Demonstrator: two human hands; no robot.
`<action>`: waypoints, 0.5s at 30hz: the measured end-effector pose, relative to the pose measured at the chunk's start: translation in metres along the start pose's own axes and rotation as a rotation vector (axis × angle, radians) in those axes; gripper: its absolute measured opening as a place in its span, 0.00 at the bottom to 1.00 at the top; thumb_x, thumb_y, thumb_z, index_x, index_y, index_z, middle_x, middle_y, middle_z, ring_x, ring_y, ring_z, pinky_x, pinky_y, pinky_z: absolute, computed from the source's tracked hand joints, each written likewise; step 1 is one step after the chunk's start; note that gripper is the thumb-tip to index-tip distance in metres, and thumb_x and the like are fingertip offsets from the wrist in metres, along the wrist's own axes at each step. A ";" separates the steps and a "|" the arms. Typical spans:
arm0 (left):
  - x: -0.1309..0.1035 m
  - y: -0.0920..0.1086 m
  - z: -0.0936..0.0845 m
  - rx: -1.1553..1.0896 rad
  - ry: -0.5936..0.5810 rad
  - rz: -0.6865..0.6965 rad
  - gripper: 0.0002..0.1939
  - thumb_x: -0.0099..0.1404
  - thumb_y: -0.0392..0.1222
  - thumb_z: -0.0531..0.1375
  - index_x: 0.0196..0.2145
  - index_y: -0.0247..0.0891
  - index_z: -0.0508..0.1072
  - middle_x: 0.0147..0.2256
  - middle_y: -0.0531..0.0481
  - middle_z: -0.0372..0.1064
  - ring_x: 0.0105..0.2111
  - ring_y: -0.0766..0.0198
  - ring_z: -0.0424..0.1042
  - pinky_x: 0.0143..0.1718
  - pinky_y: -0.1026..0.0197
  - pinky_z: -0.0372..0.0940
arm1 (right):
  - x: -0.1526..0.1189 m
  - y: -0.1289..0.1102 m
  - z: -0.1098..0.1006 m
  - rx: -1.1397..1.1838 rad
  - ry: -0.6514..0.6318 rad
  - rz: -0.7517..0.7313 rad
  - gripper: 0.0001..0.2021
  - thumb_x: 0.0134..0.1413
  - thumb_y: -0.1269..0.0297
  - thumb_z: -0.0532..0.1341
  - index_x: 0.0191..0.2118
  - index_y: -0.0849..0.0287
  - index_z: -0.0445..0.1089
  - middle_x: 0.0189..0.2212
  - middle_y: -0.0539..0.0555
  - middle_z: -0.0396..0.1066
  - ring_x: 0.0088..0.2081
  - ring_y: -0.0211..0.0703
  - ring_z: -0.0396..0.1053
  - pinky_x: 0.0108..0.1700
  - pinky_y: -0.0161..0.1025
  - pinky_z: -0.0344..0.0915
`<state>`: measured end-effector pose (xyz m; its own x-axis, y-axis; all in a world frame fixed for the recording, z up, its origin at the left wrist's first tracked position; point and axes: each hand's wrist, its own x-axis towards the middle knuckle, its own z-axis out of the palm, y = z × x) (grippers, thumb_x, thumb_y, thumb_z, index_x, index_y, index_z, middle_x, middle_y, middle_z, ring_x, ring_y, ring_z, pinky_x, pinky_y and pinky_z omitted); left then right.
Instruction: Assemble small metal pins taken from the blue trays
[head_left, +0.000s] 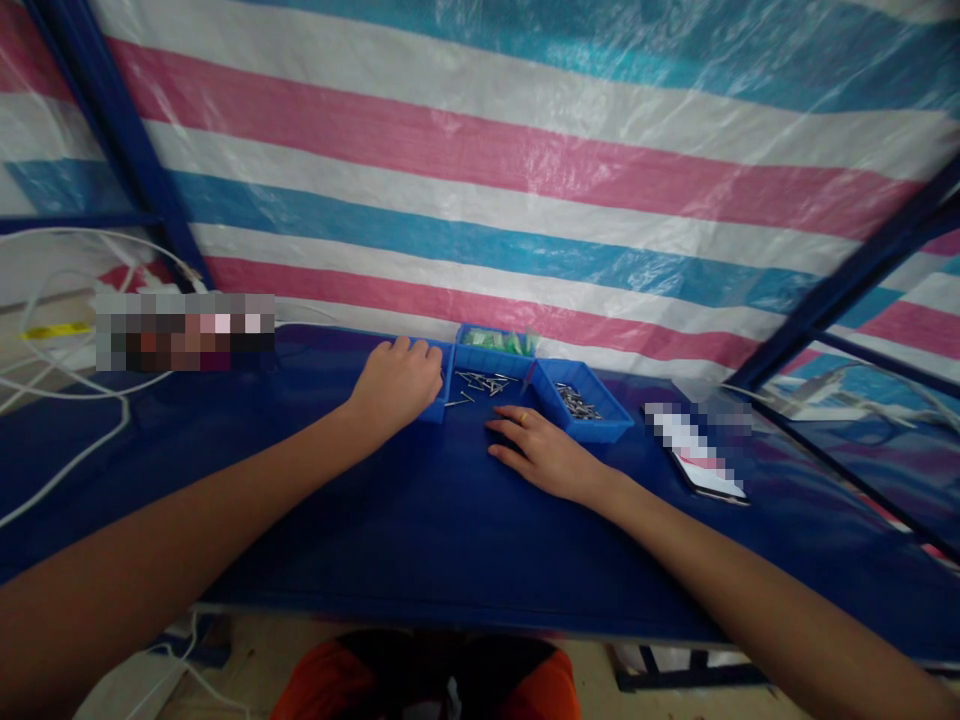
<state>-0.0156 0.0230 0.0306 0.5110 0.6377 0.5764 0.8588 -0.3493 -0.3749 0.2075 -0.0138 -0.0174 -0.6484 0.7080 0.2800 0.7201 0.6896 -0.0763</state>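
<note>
My left hand (401, 382) is over a blue plastic bin (444, 392), its fingers curled downward. The fingertips and anything in them are hidden behind the knuckles. My right hand (551, 455) rests on the blue tabletop (450, 540) with its fingers apart and nothing visible in them. Just beyond its fingertips lies a loose scatter of thin silvery metal pins (487, 382), too small to tell whether they are screws or rivets. To the right, another blue bin (611, 428) contains a heap of small metal pieces (579, 402).
Behind the loose pins stands a third blue bin (469, 358) with green and clear plastic packets (495, 343). A phone (697, 455) lies on the right. White cables (90, 480) loop at the left. Blue metal posts (127, 140) frame a striped plastic sheet (525, 180) at the back.
</note>
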 end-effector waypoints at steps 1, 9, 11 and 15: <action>0.000 0.002 -0.001 -0.007 0.016 0.026 0.10 0.63 0.37 0.50 0.31 0.32 0.70 0.29 0.42 0.68 0.33 0.53 0.68 0.30 0.57 0.59 | 0.000 0.000 0.001 0.001 -0.001 0.001 0.20 0.61 0.58 0.50 0.53 0.65 0.64 0.54 0.64 0.60 0.56 0.50 0.58 0.57 0.47 0.56; -0.019 0.039 -0.015 -0.142 -0.020 0.278 0.08 0.62 0.36 0.51 0.29 0.34 0.68 0.25 0.45 0.66 0.26 0.56 0.68 0.21 0.62 0.55 | 0.002 0.002 0.008 0.027 -0.002 0.013 0.22 0.62 0.58 0.50 0.55 0.66 0.62 0.56 0.67 0.58 0.59 0.54 0.53 0.59 0.53 0.54; -0.025 0.049 -0.012 -0.185 -0.069 0.335 0.07 0.62 0.35 0.51 0.30 0.33 0.68 0.25 0.45 0.67 0.26 0.56 0.69 0.21 0.62 0.56 | 0.003 0.003 0.009 0.020 -0.003 0.014 0.21 0.62 0.59 0.49 0.55 0.67 0.62 0.56 0.67 0.59 0.60 0.54 0.52 0.59 0.53 0.54; -0.030 0.057 0.001 -0.237 -0.221 0.293 0.08 0.62 0.35 0.51 0.31 0.32 0.69 0.26 0.43 0.69 0.26 0.55 0.71 0.21 0.61 0.58 | 0.006 0.006 0.013 0.018 0.029 0.021 0.21 0.62 0.60 0.48 0.56 0.66 0.61 0.57 0.66 0.58 0.60 0.53 0.52 0.59 0.53 0.53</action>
<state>0.0181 -0.0151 -0.0085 0.7362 0.6108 0.2914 0.6768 -0.6687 -0.3080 0.2047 -0.0039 -0.0285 -0.6253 0.7180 0.3058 0.7288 0.6773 -0.1001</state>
